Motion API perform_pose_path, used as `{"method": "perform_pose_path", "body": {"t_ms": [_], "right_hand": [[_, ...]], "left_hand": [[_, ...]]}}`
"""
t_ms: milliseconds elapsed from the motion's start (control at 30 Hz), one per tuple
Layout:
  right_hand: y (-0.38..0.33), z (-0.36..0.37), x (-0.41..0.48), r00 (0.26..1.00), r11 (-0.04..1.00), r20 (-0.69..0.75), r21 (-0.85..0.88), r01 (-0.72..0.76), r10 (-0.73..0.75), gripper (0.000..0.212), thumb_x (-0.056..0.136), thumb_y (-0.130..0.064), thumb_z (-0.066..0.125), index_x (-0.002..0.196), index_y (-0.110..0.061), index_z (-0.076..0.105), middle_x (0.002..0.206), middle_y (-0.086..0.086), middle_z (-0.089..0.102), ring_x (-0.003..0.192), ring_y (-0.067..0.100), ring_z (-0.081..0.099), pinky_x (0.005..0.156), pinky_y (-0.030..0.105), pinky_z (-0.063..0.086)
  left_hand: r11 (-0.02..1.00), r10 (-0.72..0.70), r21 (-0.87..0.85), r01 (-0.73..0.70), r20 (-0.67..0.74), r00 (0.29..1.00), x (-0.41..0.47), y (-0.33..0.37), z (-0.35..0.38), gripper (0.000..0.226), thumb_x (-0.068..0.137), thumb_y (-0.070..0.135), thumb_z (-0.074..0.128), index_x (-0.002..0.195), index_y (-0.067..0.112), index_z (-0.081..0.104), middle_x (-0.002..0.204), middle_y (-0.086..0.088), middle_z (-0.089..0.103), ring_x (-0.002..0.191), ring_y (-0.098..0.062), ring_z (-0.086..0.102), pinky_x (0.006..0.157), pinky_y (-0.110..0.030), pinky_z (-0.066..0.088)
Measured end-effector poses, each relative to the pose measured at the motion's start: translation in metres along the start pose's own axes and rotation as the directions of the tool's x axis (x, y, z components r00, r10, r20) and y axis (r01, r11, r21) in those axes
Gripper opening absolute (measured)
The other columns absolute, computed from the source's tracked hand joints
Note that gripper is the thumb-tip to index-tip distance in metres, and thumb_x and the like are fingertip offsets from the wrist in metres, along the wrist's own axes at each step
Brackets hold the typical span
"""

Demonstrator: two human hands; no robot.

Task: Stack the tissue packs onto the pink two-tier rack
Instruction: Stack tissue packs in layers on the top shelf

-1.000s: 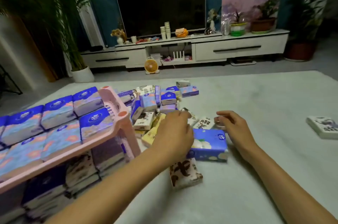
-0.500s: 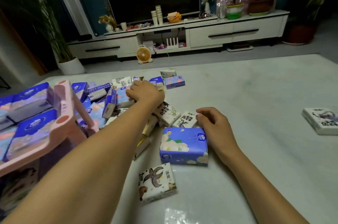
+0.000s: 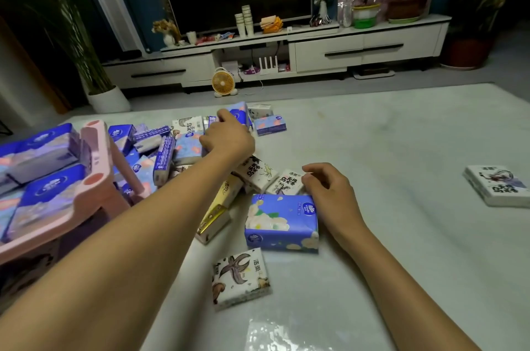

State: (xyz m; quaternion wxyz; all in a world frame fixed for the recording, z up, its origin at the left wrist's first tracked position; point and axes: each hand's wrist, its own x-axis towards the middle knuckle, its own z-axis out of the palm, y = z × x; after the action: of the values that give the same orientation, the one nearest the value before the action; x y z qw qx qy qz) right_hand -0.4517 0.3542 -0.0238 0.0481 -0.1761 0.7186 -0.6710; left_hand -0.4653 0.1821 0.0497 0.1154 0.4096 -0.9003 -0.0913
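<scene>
Left arm outstretched, the left hand curls its fingers round a blue floral tissue pack atop the pile beside the pink plastic two-tier rack; right hand rests loosely curled, empty.

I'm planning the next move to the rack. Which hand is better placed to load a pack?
Left. The left hand curls its fingers on a blue pack in the pile, next to the pink rack. The right hand rests by the floral pack, farther from the rack.
</scene>
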Motion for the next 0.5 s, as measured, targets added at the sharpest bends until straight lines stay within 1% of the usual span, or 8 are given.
{"method": "perform_pose_path", "body": {"t_ms": [67, 133, 200, 233, 333, 367, 433, 500], "right_hand": [[-0.002, 0.001, 0.0, 1.0, 1.0, -0.005, 0.004, 0.008, -0.008, 0.013, 0.091, -0.013, 0.051, 0.098, -0.02, 0.059, 0.087, -0.006, 0.061, 0.078, 0.01, 0.055, 0.071, 0.021, 0.042], [-0.008, 0.0, -0.001, 0.999, 0.998, -0.017, 0.048, 0.029, -0.028, 0.012, 0.091, -0.014, 0.053, 0.1, -0.02, 0.058, 0.089, -0.001, 0.061, 0.079, 0.014, 0.054, 0.074, 0.024, 0.043], [-0.017, -0.001, -0.004, 0.999, 0.99, -0.018, 0.136, 0.042, -0.04, 0.013, 0.092, -0.019, 0.054, 0.104, -0.021, 0.056, 0.095, 0.004, 0.061, 0.082, 0.017, 0.055, 0.078, 0.028, 0.045], [-0.024, -0.002, -0.006, 1.0, 0.981, 0.0, 0.191, 0.031, -0.031, 0.017, 0.092, -0.023, 0.054, 0.109, -0.023, 0.054, 0.1, 0.006, 0.062, 0.083, 0.016, 0.056, 0.077, 0.027, 0.046], [-0.045, -0.007, -0.014, 0.989, 0.924, 0.146, 0.374, -0.074, 0.02, 0.041, 0.083, -0.044, 0.058, 0.12, -0.027, 0.049, 0.107, 0.001, 0.062, 0.085, 0.014, 0.061, 0.075, 0.024, 0.048], [-0.049, -0.009, -0.018, 0.98, 0.905, 0.197, 0.413, -0.108, 0.027, 0.045, 0.08, -0.045, 0.061, 0.12, -0.029, 0.049, 0.107, -0.001, 0.062, 0.085, 0.014, 0.062, 0.075, 0.025, 0.049], [-0.055, -0.013, -0.03, 0.961, 0.907, 0.278, 0.402, -0.128, 0.013, 0.045, 0.076, -0.039, 0.062, 0.118, -0.029, 0.052, 0.1, -0.004, 0.065, 0.083, 0.011, 0.063, 0.073, 0.023, 0.05], [-0.056, -0.016, -0.044, 0.936, 0.918, 0.351, 0.376, -0.13, -0.011, 0.046, 0.075, -0.029, 0.064, 0.12, -0.024, 0.055, 0.096, -0.003, 0.067, 0.081, 0.009, 0.064, 0.07, 0.019, 0.052]], "left_hand": [[0.994, 0.095, -0.041, -0.098, -0.061, 0.994, -0.014, 0.004, -0.011, 0.063, 0.094, 0.034, 0.046, 0.14, 0.003, 0.014, 0.134, -0.025, 0.039, 0.123, -0.039, 0.039, 0.098, -0.047, 0.032], [0.97, 0.225, -0.077, -0.231, -0.074, 0.972, -0.038, 0.007, -0.02, 0.065, 0.094, 0.036, 0.046, 0.14, 0.004, 0.015, 0.133, -0.024, 0.041, 0.121, -0.039, 0.041, 0.097, -0.047, 0.035], [0.921, 0.379, -0.08, -0.382, -0.058, 0.924, -0.068, 0.003, -0.025, 0.066, 0.093, 0.038, 0.048, 0.141, 0.006, 0.015, 0.132, -0.021, 0.043, 0.118, -0.038, 0.044, 0.094, -0.046, 0.039], [0.89, 0.448, -0.068, -0.45, -0.043, 0.893, -0.084, -0.001, -0.028, 0.066, 0.093, 0.037, 0.048, 0.142, 0.008, 0.015, 0.132, -0.019, 0.044, 0.118, -0.037, 0.044, 0.094, -0.046, 0.04], [0.811, 0.584, -0.011, -0.584, 0.027, 0.811, -0.12, -0.022, -0.036, 0.064, 0.091, 0.033, 0.047, 0.143, 0.013, 0.015, 0.13, -0.015, 0.046, 0.115, -0.033, 0.046, 0.093, -0.043, 0.039], [0.795, 0.605, 0.002, -0.606, 0.057, 0.794, -0.128, -0.029, -0.04, 0.064, 0.091, 0.033, 0.047, 0.143, 0.014, 0.014, 0.13, -0.014, 0.046, 0.113, -0.032, 0.046, 0.092, -0.042, 0.04], [0.766, 0.639, 0.013, -0.643, 0.106, 0.762, -0.14, -0.045, -0.049, 0.064, 0.092, 0.037, 0.047, 0.143, 0.017, 0.013, 0.13, -0.012, 0.045, 0.112, -0.029, 0.046, 0.091, -0.04, 0.039], [0.736, 0.67, 0.017, -0.676, 0.126, 0.732, -0.149, -0.06, -0.06, 0.064, 0.092, 0.038, 0.046, 0.143, 0.018, 0.013, 0.132, -0.01, 0.044, 0.112, -0.027, 0.044, 0.093, -0.039, 0.038]]}}
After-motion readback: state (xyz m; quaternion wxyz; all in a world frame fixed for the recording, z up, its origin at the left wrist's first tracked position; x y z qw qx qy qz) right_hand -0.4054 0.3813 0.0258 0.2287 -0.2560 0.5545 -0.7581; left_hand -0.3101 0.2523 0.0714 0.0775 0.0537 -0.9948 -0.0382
